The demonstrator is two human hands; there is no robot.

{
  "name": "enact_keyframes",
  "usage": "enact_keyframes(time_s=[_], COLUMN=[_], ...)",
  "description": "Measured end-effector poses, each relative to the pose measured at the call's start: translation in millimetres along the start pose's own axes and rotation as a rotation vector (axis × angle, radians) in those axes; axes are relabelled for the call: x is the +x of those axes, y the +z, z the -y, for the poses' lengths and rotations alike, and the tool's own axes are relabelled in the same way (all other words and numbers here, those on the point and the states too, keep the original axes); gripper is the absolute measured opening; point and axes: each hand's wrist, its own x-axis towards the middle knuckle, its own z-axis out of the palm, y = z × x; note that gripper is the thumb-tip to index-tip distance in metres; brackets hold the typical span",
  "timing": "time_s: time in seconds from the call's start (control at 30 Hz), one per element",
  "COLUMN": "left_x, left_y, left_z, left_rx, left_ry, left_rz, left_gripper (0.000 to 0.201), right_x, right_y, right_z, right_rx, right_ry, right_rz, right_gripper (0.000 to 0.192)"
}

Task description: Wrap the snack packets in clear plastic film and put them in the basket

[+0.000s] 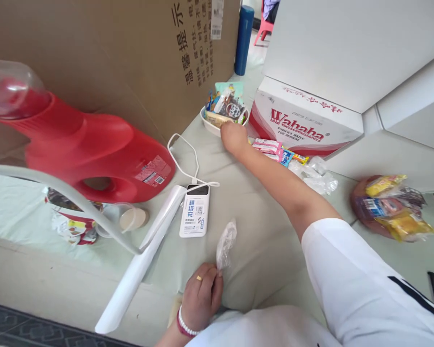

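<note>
My left hand is low in the view, its fingers pinched on a small crumpled clear plastic wrapper that stands up from them. My right hand is stretched far forward, with the fingers at the near rim of a white bowl filled with wrapped snacks. The fingertips are hidden, so whether they hold a snack is unclear. A white power bank with a white cable lies between the two hands.
A red detergent jug lies on its side at left beside a large cardboard box. A Wahaha carton, loose snack packets, a bowl of packets, a white roll and a blue flask surround the work area.
</note>
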Motion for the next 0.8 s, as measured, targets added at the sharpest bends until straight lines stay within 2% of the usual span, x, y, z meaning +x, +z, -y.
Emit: enact_keyframes(time_s=[0.13, 0.23, 0.37, 0.43, 0.5, 0.6, 0.67, 0.7, 0.73, 0.8], left_x=[-3.4, -5.2, 1.2, 10.3, 22.9, 44.7, 57.9, 63.3, 67.6, 72.2], left_y=[2.1, 1.2, -5.4, -8.3, -7.7, 2.1, 12.6, 18.2, 23.7, 34.1], left_z=[2.3, 4.6, 2.3, -2.1, -7.8, -16.5, -23.2, -27.5, -33.0, -47.1], left_rx=[0.021, -0.037, -0.153, -0.247, -0.402, -0.716, -0.902, -0.966, -1.019, -1.084], left_ry=[0.004, -0.030, -0.232, -0.346, -0.468, -0.692, -0.795, -0.820, -0.828, -0.798], left_rz=[-0.008, -0.013, 0.005, 0.039, 0.066, 0.033, -0.019, -0.038, -0.043, 0.012], left_gripper=[0.012, 0.008, 0.009, 0.014, 0.017, 0.024, 0.031, 0.034, 0.037, 0.038], right_x=[-71.1, -119.3, -165.1, -182.9, -204.8, -258.6, -308.2, -334.4, -359.6, -401.3], right_y=[-9.2, -12.3, -18.0, -22.7, -28.5, -36.6, -38.0, -36.2, -32.5, -19.6], right_z=[17.2, 17.4, -1.5, -17.3, -33.4, -48.8, -48.4, -44.4, -38.0, -19.3], right_rx=[-0.249, -0.328, -0.350, -0.288, -0.135, 0.209, 0.459, 0.596, 0.757, 1.092], right_ry=[-0.024, -0.050, 0.002, 0.021, -0.008, -0.033, 0.104, 0.236, 0.374, 0.534], right_rz=[0.013, 0.055, 0.086, 0.090, 0.037, -0.241, -0.467, -0.549, -0.582, -0.461], right_gripper=[0.044, 0.044, 0.041, 0.038, 0.033, 0.025, 0.021, 0.023, 0.026, 0.034])
